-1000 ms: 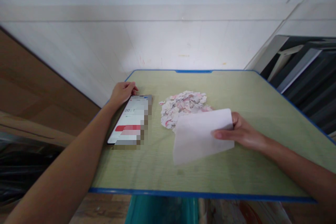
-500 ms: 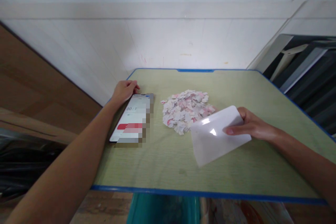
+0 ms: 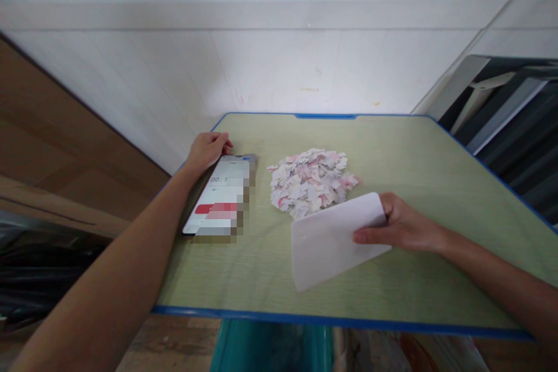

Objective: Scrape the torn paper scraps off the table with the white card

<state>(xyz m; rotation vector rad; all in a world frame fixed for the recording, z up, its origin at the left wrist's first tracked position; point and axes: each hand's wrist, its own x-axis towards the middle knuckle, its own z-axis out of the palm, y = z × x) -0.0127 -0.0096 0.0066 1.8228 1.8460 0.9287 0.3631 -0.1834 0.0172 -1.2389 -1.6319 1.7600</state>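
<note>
My right hand (image 3: 401, 224) grips a white rectangular sheet (image 3: 335, 244), stiff and smooth-looking, by its right side, with the thumb on the near face and the fingers behind. Tilted up above the table, the sheet covers the near edge of a pile of small torn paper scraps (image 3: 309, 180), white with some pink and red. My left hand (image 3: 207, 148) rests at the table's left edge, fingers curled in with nothing visible in them. Just below it lies a phone (image 3: 218, 195), its screen lit with a timer and a red button; its right part is pixelated.
The pale green table (image 3: 405, 151) has a blue rim. Beneath its front edge stands a teal bin (image 3: 270, 346). A white wall rises behind. Dark folded frames (image 3: 518, 110) lean at the right, and a brown board (image 3: 56, 128) stands at the left.
My right hand has drawn the white sheet left and toward me, turning it so its glare is gone. The left hand and the phone have stayed put.
</note>
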